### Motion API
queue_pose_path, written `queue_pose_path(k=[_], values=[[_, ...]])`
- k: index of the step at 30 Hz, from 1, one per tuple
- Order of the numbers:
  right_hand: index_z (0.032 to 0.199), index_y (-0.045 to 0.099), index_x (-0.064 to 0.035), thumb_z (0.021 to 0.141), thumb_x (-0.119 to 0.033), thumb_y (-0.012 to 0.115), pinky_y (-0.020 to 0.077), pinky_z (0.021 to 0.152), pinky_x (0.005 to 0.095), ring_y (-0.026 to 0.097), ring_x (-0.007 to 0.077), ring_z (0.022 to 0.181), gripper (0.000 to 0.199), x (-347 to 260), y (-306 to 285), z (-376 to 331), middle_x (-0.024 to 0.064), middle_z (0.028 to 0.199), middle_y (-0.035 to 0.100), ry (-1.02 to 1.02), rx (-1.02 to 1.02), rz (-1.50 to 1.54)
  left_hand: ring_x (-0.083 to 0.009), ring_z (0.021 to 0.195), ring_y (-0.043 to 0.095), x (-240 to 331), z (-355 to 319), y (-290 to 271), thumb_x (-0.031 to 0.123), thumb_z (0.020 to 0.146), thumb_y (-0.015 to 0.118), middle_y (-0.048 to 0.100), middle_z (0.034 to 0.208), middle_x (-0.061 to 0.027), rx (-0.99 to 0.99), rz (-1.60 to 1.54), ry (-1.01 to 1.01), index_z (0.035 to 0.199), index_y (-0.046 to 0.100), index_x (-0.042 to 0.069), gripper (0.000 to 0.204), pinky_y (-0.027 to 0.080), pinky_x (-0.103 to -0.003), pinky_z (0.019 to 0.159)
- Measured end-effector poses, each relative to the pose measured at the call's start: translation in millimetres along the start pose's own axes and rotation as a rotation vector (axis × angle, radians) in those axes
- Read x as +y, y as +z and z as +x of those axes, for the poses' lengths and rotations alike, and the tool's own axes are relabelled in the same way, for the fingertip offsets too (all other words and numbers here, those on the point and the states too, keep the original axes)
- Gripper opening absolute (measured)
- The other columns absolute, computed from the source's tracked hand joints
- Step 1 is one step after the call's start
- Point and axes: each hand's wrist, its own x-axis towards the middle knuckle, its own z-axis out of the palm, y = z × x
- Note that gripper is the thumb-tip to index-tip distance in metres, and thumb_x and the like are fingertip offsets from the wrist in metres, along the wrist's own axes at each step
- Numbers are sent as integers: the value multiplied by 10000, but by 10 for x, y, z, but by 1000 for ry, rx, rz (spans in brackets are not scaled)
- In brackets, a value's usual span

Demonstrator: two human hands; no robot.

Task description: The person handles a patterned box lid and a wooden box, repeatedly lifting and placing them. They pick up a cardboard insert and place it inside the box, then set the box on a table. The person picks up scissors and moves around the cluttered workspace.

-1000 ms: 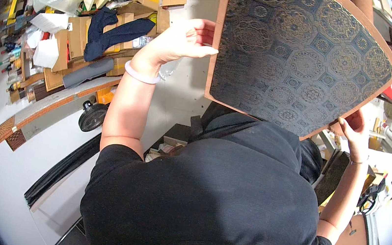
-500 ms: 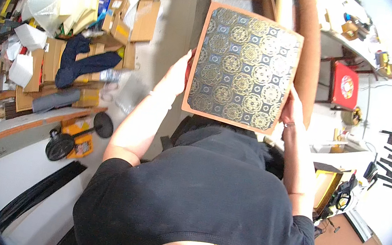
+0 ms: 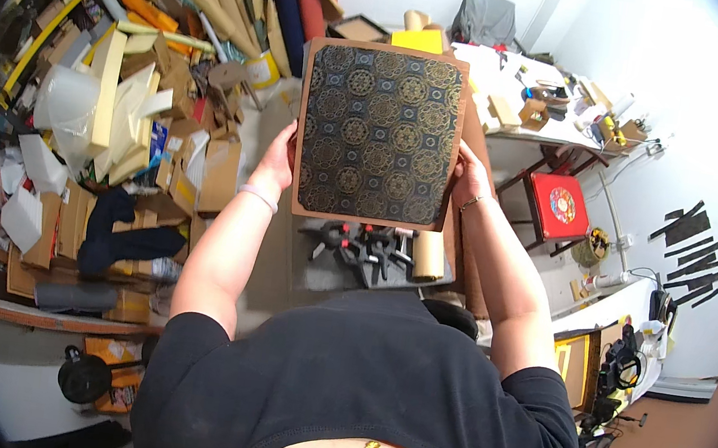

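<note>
Held up in front of me is a square panel (image 3: 380, 136) with rounded corners. Black, blue and gold patterned fabric covers its face, inside a plain brown border. My left hand (image 3: 279, 159) grips its left edge and my right hand (image 3: 472, 175) grips its right edge. Both sets of fingers go partly behind the panel, where they are hidden. Its underside does not show. Below its near edge, black spring clamps (image 3: 365, 247) with some red parts and a tan roll (image 3: 429, 256) lie on a grey surface.
At left, cardboard boxes (image 3: 220, 174), foam sheets and dark cloth are heaped. Paper rolls (image 3: 207, 0) lean beyond them. A red-seated chair (image 3: 556, 205) stands at right by a white cluttered table (image 3: 497, 70). A long brown roll (image 3: 465, 265) runs beneath my right arm.
Both hands have swung the panel leftward and squared it up from its tilt. My view has lifted toward the far wall. The clamps and tan roll have come into sight.
</note>
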Motion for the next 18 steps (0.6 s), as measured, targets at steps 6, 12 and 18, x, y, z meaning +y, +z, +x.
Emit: queue_pose_path(k=[6, 12, 18], values=[[1192, 694, -67, 980, -279, 624, 535, 842, 266, 692, 131, 949, 308, -526, 299, -51, 30, 1080, 742, -155, 41, -59, -262, 1176, 621, 200, 148, 440, 396, 1044, 503, 667, 1279, -83, -84, 11, 87, 1295, 627, 99, 408, 491, -437, 1032], [1068, 713, -66, 972, -246, 607, 514, 869, 268, 685, 143, 948, 229, -754, 480, -113, 22, 1032, 749, -164, 40, -102, -269, 1161, 627, 363, 163, 680, 395, 1013, 566, 674, 1266, -92, -73, 23, 150, 1285, 631, 105, 403, 486, -446, 1022], [1078, 703, -53, 981, -260, 598, 534, 893, 319, 694, 182, 951, 251, -893, 434, 56, 49, 1045, 747, -237, -33, -83, -260, 1217, 591, 483, 128, 851, 432, 967, 629, 653, 1322, -65, -73, 58, 159, 1296, 645, 134, 444, 451, -448, 1059]])
